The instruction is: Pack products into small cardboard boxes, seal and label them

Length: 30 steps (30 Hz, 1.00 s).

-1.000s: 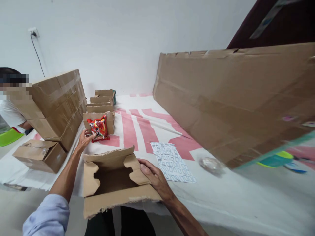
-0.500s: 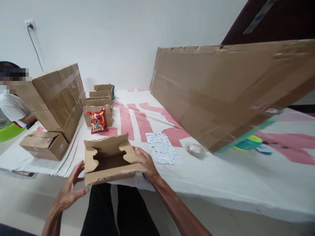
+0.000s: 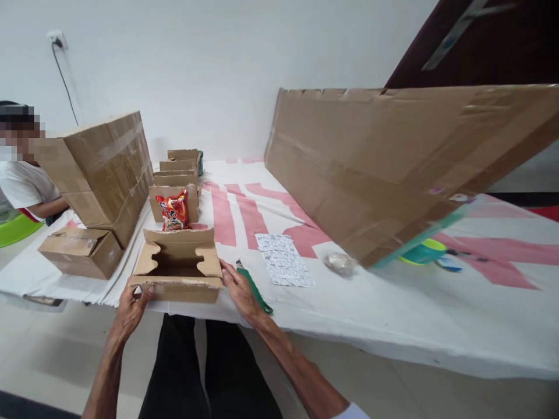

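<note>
An open cardboard box (image 3: 186, 293) with its flaps spread is at the table's front edge, its dark inside showing. My left hand (image 3: 131, 305) grips its left front corner, thumb near the front flap. On the box's right side, my right hand (image 3: 238, 285) holds on with bent fingers. A green-handled tool (image 3: 255, 291) lies just right of that hand. Behind the box, a red snack packet (image 3: 174, 210) leans against another open cardboard box (image 3: 157, 206), first in a row running back.
Stacked cartons (image 3: 105, 169) and a small closed carton (image 3: 82, 251) are at left, beside a seated person (image 3: 28, 180). A large cardboard panel (image 3: 371, 169) leans at right. Nearby are a printed sheet (image 3: 286, 262), a clear-wrapped item (image 3: 340, 263) and a teal bowl (image 3: 423, 252).
The open box has moved left and back and sits more level. My left hand has closed on its corner. The green tool now shows beside my right hand.
</note>
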Each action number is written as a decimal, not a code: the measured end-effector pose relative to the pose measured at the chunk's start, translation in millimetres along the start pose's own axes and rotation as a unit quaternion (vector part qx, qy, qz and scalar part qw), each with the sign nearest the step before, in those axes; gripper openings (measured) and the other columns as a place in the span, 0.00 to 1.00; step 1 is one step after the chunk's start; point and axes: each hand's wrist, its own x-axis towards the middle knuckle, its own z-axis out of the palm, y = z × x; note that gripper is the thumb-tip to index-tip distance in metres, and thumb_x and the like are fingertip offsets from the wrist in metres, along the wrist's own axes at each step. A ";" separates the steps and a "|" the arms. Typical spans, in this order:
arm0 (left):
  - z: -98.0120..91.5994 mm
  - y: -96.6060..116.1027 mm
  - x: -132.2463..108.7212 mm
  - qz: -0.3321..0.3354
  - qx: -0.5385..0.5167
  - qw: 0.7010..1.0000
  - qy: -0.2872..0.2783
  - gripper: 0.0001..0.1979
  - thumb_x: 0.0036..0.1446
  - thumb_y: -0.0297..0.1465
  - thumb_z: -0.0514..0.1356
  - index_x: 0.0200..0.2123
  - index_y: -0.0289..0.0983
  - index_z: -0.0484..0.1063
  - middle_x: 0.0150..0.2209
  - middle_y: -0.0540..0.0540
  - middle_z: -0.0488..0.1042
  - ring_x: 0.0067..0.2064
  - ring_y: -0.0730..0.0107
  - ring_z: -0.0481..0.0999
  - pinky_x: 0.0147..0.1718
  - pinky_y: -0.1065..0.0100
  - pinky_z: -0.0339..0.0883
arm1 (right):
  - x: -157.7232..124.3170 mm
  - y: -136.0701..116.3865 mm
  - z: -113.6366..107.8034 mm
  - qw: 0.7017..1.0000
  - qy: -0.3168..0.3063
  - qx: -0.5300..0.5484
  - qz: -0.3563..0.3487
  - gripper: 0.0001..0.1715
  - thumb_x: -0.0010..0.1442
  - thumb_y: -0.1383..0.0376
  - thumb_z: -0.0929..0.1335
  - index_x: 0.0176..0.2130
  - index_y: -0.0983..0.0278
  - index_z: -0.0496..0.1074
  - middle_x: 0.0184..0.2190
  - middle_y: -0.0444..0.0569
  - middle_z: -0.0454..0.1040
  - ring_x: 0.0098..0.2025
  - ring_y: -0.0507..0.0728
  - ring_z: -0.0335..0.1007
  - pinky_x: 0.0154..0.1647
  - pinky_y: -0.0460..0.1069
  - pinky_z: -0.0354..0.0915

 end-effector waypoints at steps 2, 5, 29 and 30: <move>3.0 -10.0 -5.6 -0.004 0.014 1.000 -0.006 0.25 0.54 0.53 0.69 0.44 0.40 0.80 0.45 0.39 0.81 0.49 0.47 0.82 0.47 0.52 0.79 | -6.4 4.5 -0.8 1.000 -0.006 -0.009 -0.001 0.39 0.64 0.37 0.66 0.60 0.57 0.78 0.60 0.56 0.78 0.65 0.67 0.72 0.66 0.61 0.69; 9.9 -24.5 -15.2 -0.015 0.023 1.000 0.015 0.25 0.52 0.52 0.70 0.44 0.40 0.77 0.49 0.38 0.80 0.51 0.47 0.81 0.45 0.53 0.78 | -15.8 8.8 -0.1 1.000 -0.015 -0.012 -0.001 0.37 0.66 0.38 0.65 0.61 0.56 0.78 0.59 0.55 0.79 0.65 0.66 0.72 0.66 0.61 0.69; 35.6 -19.2 58.9 0.006 0.140 0.984 0.106 0.19 0.50 0.48 0.68 0.39 0.41 0.74 0.36 0.41 0.78 0.37 0.50 0.78 0.38 0.56 0.69 | 8.2 30.4 -29.9 0.937 0.109 -0.285 -0.168 0.20 0.69 0.56 0.65 0.54 0.60 0.76 0.51 0.58 0.78 0.57 0.67 0.72 0.62 0.65 0.68; 41.1 -18.5 54.6 0.014 0.142 0.986 0.089 0.15 0.50 0.46 0.68 0.34 0.42 0.74 0.32 0.44 0.78 0.36 0.51 0.78 0.38 0.57 0.69 | -3.5 36.4 -40.5 0.922 0.113 -0.329 -0.172 0.19 0.68 0.57 0.66 0.54 0.60 0.76 0.50 0.58 0.77 0.55 0.68 0.72 0.60 0.64 0.68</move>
